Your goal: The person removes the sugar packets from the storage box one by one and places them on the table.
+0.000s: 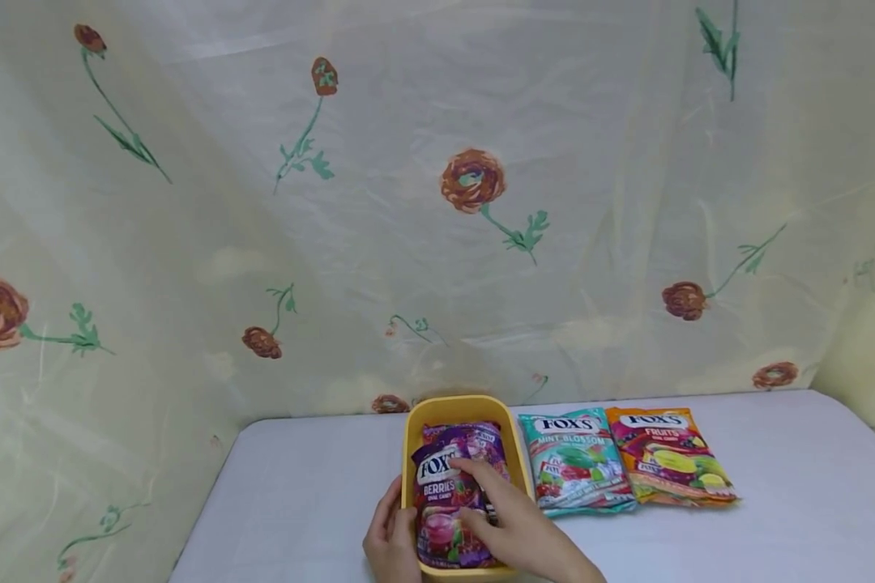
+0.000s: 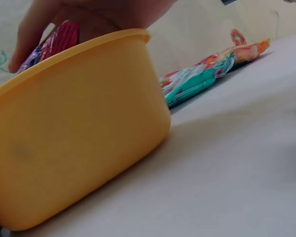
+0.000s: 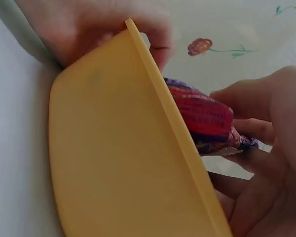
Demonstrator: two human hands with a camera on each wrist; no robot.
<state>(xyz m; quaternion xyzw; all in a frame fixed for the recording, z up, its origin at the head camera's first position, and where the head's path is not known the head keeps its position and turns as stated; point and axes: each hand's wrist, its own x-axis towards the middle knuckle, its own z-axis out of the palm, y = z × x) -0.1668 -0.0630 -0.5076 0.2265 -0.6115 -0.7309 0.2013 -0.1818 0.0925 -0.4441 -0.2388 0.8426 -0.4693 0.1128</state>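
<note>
A yellow plastic tub stands on the white table near its back edge. My left hand grips the tub's left side, thumb up by the rim. Inside, a purple Fox's Berries candy bag lies tilted over another purple candy bag. With thumb and fingers spread over its right side, my right hand holds the Berries bag. The right wrist view shows that bag rising past the tub's rim between the right thumb and fingers.
Right of the tub lies a teal Mint Blossom candy bag. Beside it is an orange Fruits candy bag. Flower-patterned cloth hangs behind and at both sides of the table.
</note>
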